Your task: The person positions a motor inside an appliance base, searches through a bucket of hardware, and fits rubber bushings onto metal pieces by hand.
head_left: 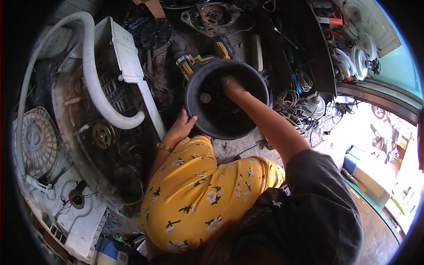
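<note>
A round black tub (pixel 193 102) stands in front of my knees. My left hand (pixel 181 125) grips its near left rim, thumb over the edge. Down inside the tub is my right hand (pixel 232 87), smeared by motion, so its fingers and anything in them cannot be made out. A small round yellowish piece (pixel 205 98) lies at the tub's left inside, beside other dark bits too dim to name. Just beyond the rim is a yellow and black power drill (pixel 187 63).
To the left sits a grimy machine housing (pixel 73 106) with a ribbed white hose (pixel 95 70) across it. A metal casting (pixel 212 17) lies beyond the tub. Coiled wires (pixel 289 104) are at the right, near white round parts (pixel 360 62) on a shelf.
</note>
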The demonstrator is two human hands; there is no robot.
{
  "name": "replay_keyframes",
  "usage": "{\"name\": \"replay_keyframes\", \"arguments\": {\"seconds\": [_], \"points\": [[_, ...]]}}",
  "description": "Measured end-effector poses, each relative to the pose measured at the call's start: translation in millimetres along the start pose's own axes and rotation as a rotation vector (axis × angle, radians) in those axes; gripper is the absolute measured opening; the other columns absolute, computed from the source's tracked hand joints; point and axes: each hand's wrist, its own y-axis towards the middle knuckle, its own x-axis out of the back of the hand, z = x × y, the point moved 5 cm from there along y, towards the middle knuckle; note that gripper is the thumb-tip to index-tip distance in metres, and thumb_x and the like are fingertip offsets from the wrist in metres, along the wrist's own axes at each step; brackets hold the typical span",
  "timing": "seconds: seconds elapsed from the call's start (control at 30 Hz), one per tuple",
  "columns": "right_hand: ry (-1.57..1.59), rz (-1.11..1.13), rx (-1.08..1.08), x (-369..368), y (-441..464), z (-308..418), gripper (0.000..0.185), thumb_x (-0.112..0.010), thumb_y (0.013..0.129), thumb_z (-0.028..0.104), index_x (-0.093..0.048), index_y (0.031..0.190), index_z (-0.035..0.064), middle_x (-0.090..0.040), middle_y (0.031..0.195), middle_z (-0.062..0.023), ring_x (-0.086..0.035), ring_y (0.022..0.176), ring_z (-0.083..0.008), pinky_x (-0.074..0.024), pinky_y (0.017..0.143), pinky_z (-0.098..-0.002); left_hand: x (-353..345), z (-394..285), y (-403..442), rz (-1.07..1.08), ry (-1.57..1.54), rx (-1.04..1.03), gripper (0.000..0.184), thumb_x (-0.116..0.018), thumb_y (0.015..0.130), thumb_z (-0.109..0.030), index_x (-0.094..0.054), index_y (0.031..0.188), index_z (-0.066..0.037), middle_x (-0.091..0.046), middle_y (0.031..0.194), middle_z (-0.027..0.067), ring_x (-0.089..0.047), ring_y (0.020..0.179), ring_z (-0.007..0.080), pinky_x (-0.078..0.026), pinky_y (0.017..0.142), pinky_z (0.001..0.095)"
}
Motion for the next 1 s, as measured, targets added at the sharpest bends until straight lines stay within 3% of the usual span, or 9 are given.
{"name": "replay_keyframes", "arguments": {"seconds": [0.07, 0.17, 0.27, 0.4, 0.5, 0.6, 0.7, 0.8, 1.0], "points": [[-0.063, -0.12, 0.091, -13.9, 5.5, -0.4, 0.015, -0.048, 0.079, 0.007, -0.061, 0.083, 0.0027, -0.061, 0.085, -0.0233, -0.062, 0.075, -0.0362, -0.0519, 0.067, -0.0419, -0.9, -0.3, 0.5, 0.011, 0.016, 0.006, 0.044, -0.053, 0.09, -0.022, -0.032, 0.124, -0.002, -0.051, 0.086, 0.0046, -0.047, 0.067, 0.0105, -0.045, 0.062, 0.0271], [-0.974, -0.531, 0.672, -97.9, 0.1, -51.3, 0.011, -0.05, 0.076, 0.006, -0.06, 0.072, 0.0046, -0.061, 0.07, -0.0184, -0.062, 0.068, -0.0327, -0.0513, 0.062, -0.0414, -2.1, 2.7, 1.6, 0.028, 0.022, 0.021, 0.046, -0.053, 0.09, -0.023, -0.032, 0.124, -0.001, -0.052, 0.09, 0.0059, -0.048, 0.068, 0.0109, -0.046, 0.063, 0.0272], [-0.182, 0.273, 0.051, 23.2, -37.6, 13.3, 0.013, -0.051, 0.077, 0.01, -0.062, 0.085, 0.008, -0.06, 0.089, -0.0149, -0.063, 0.078, -0.0287, -0.0513, 0.064, -0.0397, -2.2, 2.4, 1.0, 0.032, 0.003, 0.033, 0.046, -0.052, 0.091, -0.024, -0.031, 0.125, 0.0, -0.051, 0.091, 0.0066, -0.048, 0.069, 0.011, -0.046, 0.063, 0.0271], [-0.141, 0.279, 0.268, 25.1, -125.3, 42.3, 0.017, -0.052, 0.075, 0.007, -0.061, 0.089, 0.0055, -0.061, 0.092, -0.0135, -0.063, 0.08, -0.0284, -0.0529, 0.067, -0.0367, -7.0, -13.5, -3.9, 0.097, 0.027, 0.002, 0.049, -0.051, 0.091, -0.026, -0.029, 0.126, 0.001, -0.051, 0.091, 0.0073, -0.047, 0.07, 0.01, -0.046, 0.063, 0.026], [-0.125, 0.124, 0.239, 16.2, -151.8, 48.9, 0.021, -0.052, 0.075, 0.006, -0.061, 0.095, 0.0053, -0.06, 0.095, -0.0132, -0.062, 0.086, -0.0291, -0.0515, 0.073, -0.0362, -14.1, -9.4, -3.6, 0.122, 0.153, 0.143, 0.052, -0.05, 0.092, -0.026, -0.027, 0.128, 0.003, -0.052, 0.097, 0.0106, -0.05, 0.077, 0.0131, -0.046, 0.07, 0.028], [-0.101, 0.196, 0.156, 5.7, -156.2, 47.8, 0.025, -0.053, 0.074, 0.007, -0.06, 0.098, 0.0057, -0.06, 0.098, -0.0135, -0.061, 0.09, -0.0296, -0.0498, 0.078, -0.0364, -18.3, -6.2, -0.7, 0.068, 0.213, -0.033, 0.053, -0.049, 0.092, -0.025, -0.025, 0.129, 0.004, -0.053, 0.106, 0.0155, -0.053, 0.089, 0.0187, -0.044, 0.082, 0.03], [-0.094, 0.266, 0.138, 1.2, -154.6, 47.0, 0.024, -0.054, 0.074, 0.008, -0.06, 0.097, 0.0054, -0.06, 0.097, -0.0142, -0.061, 0.089, -0.0295, -0.0491, 0.08, -0.0371, -20.2, -0.1, -0.9, 0.103, 0.14, 0.016, 0.052, -0.048, 0.092, -0.024, -0.025, 0.129, 0.005, -0.053, 0.113, 0.0189, -0.051, 0.1, 0.0229, -0.04, 0.09, 0.0311], [-0.106, 0.352, 0.127, 1.5, -151.8, 46.2, 0.025, -0.055, 0.073, 0.008, -0.06, 0.097, 0.0052, -0.06, 0.096, -0.015, -0.061, 0.089, -0.0297, -0.0491, 0.08, -0.037, -20.7, -1.1, -2.5, 0.127, 0.109, 0.097, 0.053, -0.048, 0.092, -0.024, -0.024, 0.129, 0.004, -0.053, 0.114, 0.0189, -0.051, 0.101, 0.0226, -0.039, 0.091, 0.0308], [-0.089, 0.326, 0.15, -0.5, -148.1, 45.8, 0.024, -0.054, 0.074, 0.007, -0.06, 0.097, 0.0047, -0.061, 0.096, -0.0156, -0.061, 0.09, -0.0306, -0.0494, 0.079, -0.0369, -21.3, 9.5, 1.5, 0.097, -0.014, 0.073, 0.045, -0.049, 0.092, -0.023, -0.029, 0.122, 0.003, -0.052, 0.084, 0.0065, -0.049, 0.072, 0.0121, -0.045, 0.067, 0.0274]]}}
